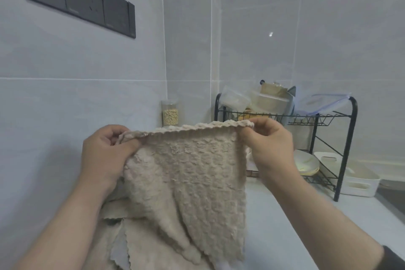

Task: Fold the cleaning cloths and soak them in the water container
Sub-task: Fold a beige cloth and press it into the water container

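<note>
A beige, nubbly cleaning cloth (192,182) hangs in the air in front of me, stretched by its top edge. My left hand (105,153) pinches the cloth's upper left corner. The upper right corner is pinched by my right hand (269,149). Under the hanging cloth, more beige cloths (116,245) lie in a loose pile on the counter at the lower left. A white plastic container (359,180) sits on the counter at the right; I cannot see whether it holds water.
A black wire dish rack (341,138) stands at the back right, with bowls (306,163) on its lower shelf and boxes on top. A clear jar (169,113) of pale grains stands in the wall corner. Dark wall sockets (81,0) sit at the upper left. The grey counter (280,226) runs rightward.
</note>
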`<state>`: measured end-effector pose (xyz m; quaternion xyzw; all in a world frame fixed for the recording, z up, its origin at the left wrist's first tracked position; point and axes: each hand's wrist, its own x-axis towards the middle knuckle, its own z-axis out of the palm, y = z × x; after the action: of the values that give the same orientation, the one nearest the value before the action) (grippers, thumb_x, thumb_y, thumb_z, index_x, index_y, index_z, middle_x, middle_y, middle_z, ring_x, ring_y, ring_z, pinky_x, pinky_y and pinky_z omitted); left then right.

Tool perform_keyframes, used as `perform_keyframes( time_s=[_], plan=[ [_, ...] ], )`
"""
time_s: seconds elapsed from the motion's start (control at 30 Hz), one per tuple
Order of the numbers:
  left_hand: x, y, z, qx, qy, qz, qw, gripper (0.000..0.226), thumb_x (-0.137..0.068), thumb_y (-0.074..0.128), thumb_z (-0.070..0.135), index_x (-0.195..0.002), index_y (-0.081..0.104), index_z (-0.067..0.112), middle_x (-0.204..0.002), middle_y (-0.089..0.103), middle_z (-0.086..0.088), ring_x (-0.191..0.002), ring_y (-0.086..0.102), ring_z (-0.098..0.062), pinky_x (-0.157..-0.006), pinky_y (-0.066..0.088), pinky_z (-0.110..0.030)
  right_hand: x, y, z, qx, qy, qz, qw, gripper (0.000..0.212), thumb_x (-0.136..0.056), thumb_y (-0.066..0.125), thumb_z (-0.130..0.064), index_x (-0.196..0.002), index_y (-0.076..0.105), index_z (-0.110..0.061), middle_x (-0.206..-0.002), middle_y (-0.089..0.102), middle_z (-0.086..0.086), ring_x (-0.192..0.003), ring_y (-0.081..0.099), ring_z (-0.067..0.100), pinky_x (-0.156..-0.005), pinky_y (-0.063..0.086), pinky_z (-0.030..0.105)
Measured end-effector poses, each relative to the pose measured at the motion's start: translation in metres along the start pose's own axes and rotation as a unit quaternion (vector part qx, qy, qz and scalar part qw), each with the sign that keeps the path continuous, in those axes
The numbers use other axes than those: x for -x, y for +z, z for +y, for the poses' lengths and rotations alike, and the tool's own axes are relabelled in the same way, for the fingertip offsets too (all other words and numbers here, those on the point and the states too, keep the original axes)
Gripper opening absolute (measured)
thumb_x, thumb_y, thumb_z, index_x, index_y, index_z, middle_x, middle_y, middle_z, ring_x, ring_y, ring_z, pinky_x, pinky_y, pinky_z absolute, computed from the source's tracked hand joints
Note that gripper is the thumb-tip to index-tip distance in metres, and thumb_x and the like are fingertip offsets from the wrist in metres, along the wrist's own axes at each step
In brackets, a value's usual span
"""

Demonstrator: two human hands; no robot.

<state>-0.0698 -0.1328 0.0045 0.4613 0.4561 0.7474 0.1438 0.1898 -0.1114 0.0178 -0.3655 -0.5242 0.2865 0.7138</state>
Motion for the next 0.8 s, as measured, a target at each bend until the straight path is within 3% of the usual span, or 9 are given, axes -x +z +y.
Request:
perform_keyframes(
  time_s=[0.13, 0.23, 0.33, 0.5, 0.6, 0.67, 0.73, 0.8],
  plan=[
    [-0.003, 0.042, 0.036, 0.112, -0.005, -0.083, 0.99, 0.03, -0.072, 0.071, -0.008, -0.075, 0.063, 0.021, -0.058, 0.066, 0.009, -0.051, 0.059, -0.005, -0.054, 0.052, -0.019, -0.023, -0.041, -0.038, -0.045, -0.022, 0.04, 0.998, 0.017, -0.081, 0.071, -0.003, -0.074, 0.067, -0.018, -0.061, 0.063, -0.01, -0.054, 0.055, 0.002, -0.056, 0.047, 0.016],
    [0.001, 0.072, 0.059, 0.17, -0.009, -0.167, 0.971, 0.03, -0.075, 0.063, -0.013, -0.078, 0.064, 0.016, -0.059, 0.066, 0.006, -0.053, 0.062, -0.008, -0.055, 0.054, -0.02, -0.032, -0.078, -0.063, -0.058, -0.036, 0.062, 0.996, 0.018, -0.082, 0.07, -0.004, -0.074, 0.065, -0.018, -0.06, 0.062, -0.009, -0.056, 0.054, 0.008, -0.056, 0.047, 0.022],
    [0.012, 0.1, 0.077, 0.215, -0.009, -0.237, 0.947, 0.03, -0.075, 0.06, -0.015, -0.078, 0.063, 0.015, -0.058, 0.065, 0.005, -0.051, 0.062, -0.007, -0.051, 0.052, -0.018, -0.034, -0.118, -0.084, -0.04, -0.053, 0.075, 0.995, 0.02, -0.082, 0.069, -0.001, -0.073, 0.064, -0.019, -0.056, 0.063, -0.012, -0.054, 0.058, 0.007, -0.052, 0.048, 0.019],
    [0.031, 0.145, 0.085, 0.259, -0.063, -0.364, 0.892, 0.033, -0.072, 0.056, -0.019, -0.083, 0.066, 0.01, -0.063, 0.065, 0.0, -0.055, 0.06, -0.009, -0.056, 0.051, -0.016, -0.035, -0.179, -0.099, 0.002, -0.037, 0.096, 0.995, 0.026, -0.08, 0.069, 0.004, -0.07, 0.064, -0.02, -0.058, 0.065, -0.007, -0.06, 0.059, 0.014, -0.064, 0.051, 0.027],
    [0.043, 0.179, 0.078, 0.226, -0.112, -0.375, 0.892, 0.03, -0.078, 0.052, -0.02, -0.083, 0.065, 0.007, -0.061, 0.064, -0.001, -0.051, 0.059, -0.006, -0.051, 0.048, -0.012, -0.039, -0.212, -0.096, 0.05, 0.008, 0.108, 0.993, 0.021, -0.081, 0.067, 0.003, -0.074, 0.063, -0.016, -0.064, 0.064, 0.001, -0.056, 0.059, 0.014, -0.057, 0.051, 0.027],
    [0.053, 0.202, 0.065, 0.198, -0.176, -0.38, 0.886, 0.026, -0.081, 0.052, -0.017, -0.085, 0.063, 0.006, -0.066, 0.064, -0.006, -0.05, 0.062, -0.009, -0.049, 0.052, -0.017, -0.043, -0.231, -0.086, 0.091, 0.059, 0.104, 0.989, 0.016, -0.083, 0.066, 0.001, -0.075, 0.062, -0.013, -0.067, 0.061, 0.006, -0.053, 0.058, 0.016, -0.052, 0.049, 0.025],
    [0.063, 0.224, 0.042, 0.114, -0.212, -0.395, 0.887, 0.022, -0.081, 0.058, -0.014, -0.087, 0.063, 0.007, -0.072, 0.065, -0.012, -0.052, 0.063, -0.016, -0.05, 0.053, -0.024, -0.05, -0.25, -0.065, 0.141, 0.108, 0.096, 0.979, 0.015, -0.083, 0.066, 0.0, -0.075, 0.061, -0.011, -0.065, 0.058, 0.008, -0.045, 0.054, 0.016, -0.044, 0.044, 0.022],
    [0.076, 0.245, 0.008, 0.001, -0.187, -0.412, 0.892, 0.021, -0.078, 0.064, -0.011, -0.085, 0.065, 0.01, -0.073, 0.065, -0.011, -0.054, 0.06, -0.019, -0.053, 0.049, -0.026, -0.054, -0.267, -0.032, 0.206, 0.155, 0.082, 0.963, 0.012, -0.082, 0.068, -0.002, -0.074, 0.062, -0.009, -0.063, 0.057, 0.012, -0.044, 0.049, 0.019, -0.045, 0.04, 0.024]
  ],
)
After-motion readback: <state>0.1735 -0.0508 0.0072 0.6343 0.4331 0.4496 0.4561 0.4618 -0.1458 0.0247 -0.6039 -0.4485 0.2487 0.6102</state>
